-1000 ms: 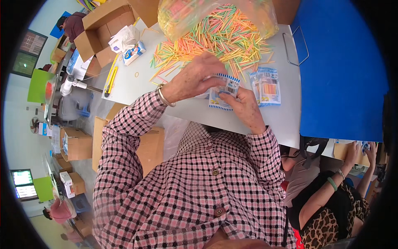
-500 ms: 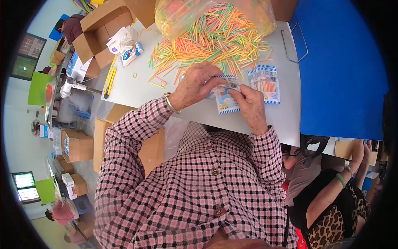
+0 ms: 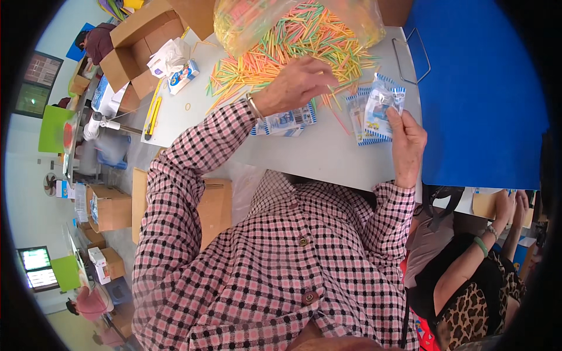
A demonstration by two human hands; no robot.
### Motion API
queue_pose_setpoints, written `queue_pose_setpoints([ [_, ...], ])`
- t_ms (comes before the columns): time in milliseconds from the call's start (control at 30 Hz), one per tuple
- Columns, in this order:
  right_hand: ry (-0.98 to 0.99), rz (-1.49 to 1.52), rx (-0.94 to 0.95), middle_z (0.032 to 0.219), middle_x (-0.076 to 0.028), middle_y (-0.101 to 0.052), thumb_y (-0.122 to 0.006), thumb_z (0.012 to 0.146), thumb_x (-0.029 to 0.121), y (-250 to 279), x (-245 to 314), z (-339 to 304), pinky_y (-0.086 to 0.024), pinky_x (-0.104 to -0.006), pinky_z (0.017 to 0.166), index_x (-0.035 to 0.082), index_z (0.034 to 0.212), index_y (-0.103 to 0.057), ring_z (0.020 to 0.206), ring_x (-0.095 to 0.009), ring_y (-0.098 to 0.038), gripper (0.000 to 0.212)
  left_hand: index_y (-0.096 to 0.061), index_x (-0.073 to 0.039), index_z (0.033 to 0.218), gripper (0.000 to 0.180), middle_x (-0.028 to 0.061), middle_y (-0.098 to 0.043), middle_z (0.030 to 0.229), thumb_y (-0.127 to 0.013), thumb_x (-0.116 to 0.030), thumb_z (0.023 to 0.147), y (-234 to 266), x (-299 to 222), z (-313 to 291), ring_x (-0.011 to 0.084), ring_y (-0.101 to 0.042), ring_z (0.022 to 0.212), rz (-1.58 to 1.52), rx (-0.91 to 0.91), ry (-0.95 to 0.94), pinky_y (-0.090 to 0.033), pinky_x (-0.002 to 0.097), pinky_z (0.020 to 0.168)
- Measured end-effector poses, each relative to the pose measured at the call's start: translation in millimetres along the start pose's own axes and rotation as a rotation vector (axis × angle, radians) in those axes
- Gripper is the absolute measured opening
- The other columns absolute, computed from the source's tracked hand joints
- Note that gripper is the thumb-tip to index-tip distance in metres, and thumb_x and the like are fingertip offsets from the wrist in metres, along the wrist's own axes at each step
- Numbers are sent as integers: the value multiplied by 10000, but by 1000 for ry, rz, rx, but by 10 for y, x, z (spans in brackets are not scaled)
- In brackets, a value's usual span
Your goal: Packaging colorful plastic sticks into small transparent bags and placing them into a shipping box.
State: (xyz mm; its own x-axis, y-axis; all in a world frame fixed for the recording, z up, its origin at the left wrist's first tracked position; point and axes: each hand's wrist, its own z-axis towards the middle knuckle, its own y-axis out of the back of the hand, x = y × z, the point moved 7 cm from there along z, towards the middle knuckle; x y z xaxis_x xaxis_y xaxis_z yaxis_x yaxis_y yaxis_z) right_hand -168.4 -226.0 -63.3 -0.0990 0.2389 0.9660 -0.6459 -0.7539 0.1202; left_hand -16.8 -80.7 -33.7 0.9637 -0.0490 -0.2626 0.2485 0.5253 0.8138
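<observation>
My right hand (image 3: pixel 407 146) pinches the lower edge of a small clear-and-blue plastic packet (image 3: pixel 381 117) between thumb and fingers. It holds the packet over other blue-striped packets (image 3: pixel 358 120) at the right of the table. My left hand (image 3: pixel 298 85) hovers by the near edge of a heap of thin pastel sticks (image 3: pixel 316 44) in orange, yellow and green. Its fingers are apart and nothing shows in them. More blue-and-white packets (image 3: pixel 287 121) lie below my left wrist. A clear plastic bag (image 3: pixel 246 26) lies over the far part of the heap.
At the left of the grey table (image 3: pixel 234 155) are a yellow cutter knife (image 3: pixel 153 117), a tissue pack (image 3: pixel 182 76) and an open cardboard box (image 3: pixel 143 44). A wire stand (image 3: pixel 418 55) and a blue board (image 3: pixel 480 99) are to the right. Another person's arm (image 3: pixel 468 263) shows at lower right.
My right hand has carried the packet rightward, over the other packets. My left hand has let go of it and moved up to the sticks, uncovering the packets beneath.
</observation>
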Motion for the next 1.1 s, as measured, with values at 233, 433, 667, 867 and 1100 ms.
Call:
queue_pose_setpoints([
  [233,37,-30,-23,589,58,-398,-582,887,135,-5,-48,-48,-259,-201,472,-8,733,-548,568,-18,-297,214,-611,-178,1008,284,42,-476,1119,-595,-130,728,-393,-66,-59,217,-430,1050,449,355,-280,-358,363,812],
  [433,17,2,-37,599,74,-381,-585,887,132,-9,-65,-28,-253,-196,476,10,652,-465,581,-13,-294,291,-596,-192,1049,350,44,-473,1138,-583,-120,706,-390,-89,-22,211,-432,1051,464,398,-372,-352,363,828],
  [667,36,-56,-38,565,50,-374,-575,891,139,18,-70,-21,-242,-220,460,-16,742,-572,546,-32,-274,215,-575,-131,1111,397,71,-498,1154,-582,-148,715,-539,48,139,229,-436,1068,421,496,-257,-339,387,896],
  [867,26,-19,-59,579,62,-358,-589,882,144,33,-22,-30,-234,-212,467,3,652,-459,566,-25,-274,300,-623,-93,790,116,66,-518,1034,-603,-156,695,-470,137,188,219,-460,1029,421,616,-110,-358,364,850],
  [1100,42,-31,-46,582,68,-367,-596,878,147,33,-64,-27,-238,-206,469,1,658,-465,568,-18,-282,295,-584,-65,876,179,90,-510,1020,-608,-173,735,-391,409,111,264,-471,1001,432,326,36,-374,359,830],
])
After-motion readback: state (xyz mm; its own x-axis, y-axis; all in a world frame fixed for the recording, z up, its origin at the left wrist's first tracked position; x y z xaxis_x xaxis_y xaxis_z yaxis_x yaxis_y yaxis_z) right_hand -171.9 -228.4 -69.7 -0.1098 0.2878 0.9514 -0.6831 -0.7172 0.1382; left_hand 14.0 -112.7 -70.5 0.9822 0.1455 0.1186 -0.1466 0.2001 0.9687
